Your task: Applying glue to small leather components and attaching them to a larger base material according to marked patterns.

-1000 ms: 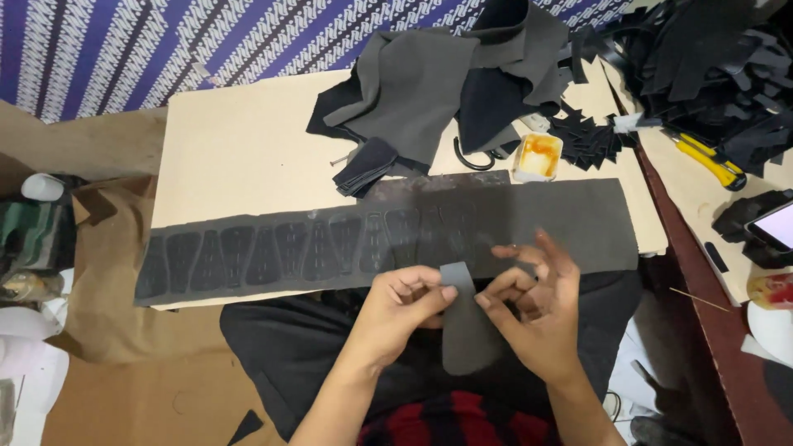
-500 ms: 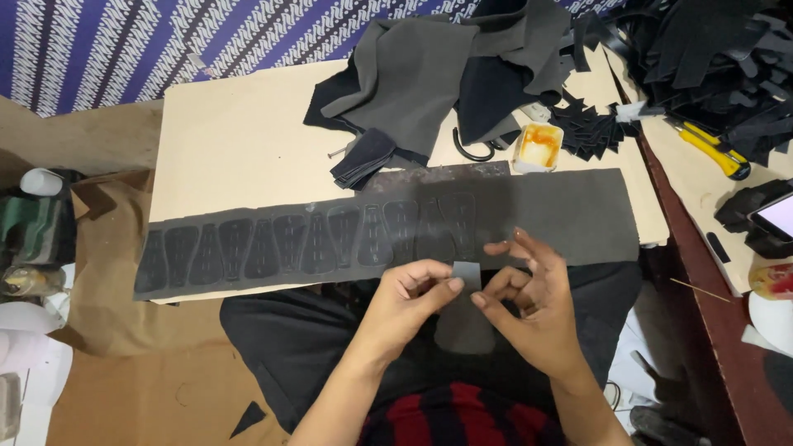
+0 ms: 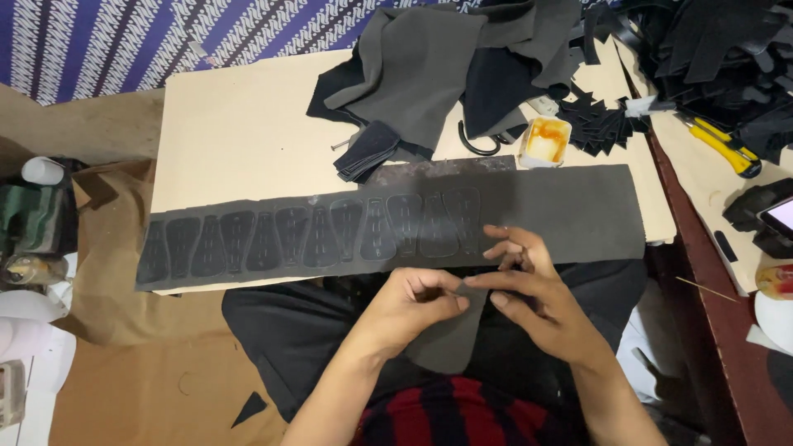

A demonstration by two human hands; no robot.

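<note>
Pinching a small, matte dark grey cut piece of soft material [image 3: 450, 334] between left hand [image 3: 409, 310] and right hand [image 3: 537, 301], just off the board's near edge, below the long dark embossed strip [image 3: 388, 227].

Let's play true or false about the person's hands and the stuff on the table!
1. Both hands pinch one small dark grey piece. True: the left hand and right hand both hold it.
2. The long dark strip lies rolled up. False: it lies flat across the board.
3. A yellow knife lies at the right. True.
4. The small tub holds something blue. False: its contents look orange.
5. The strip shows one row of bottle-like shapes. True.
</note>
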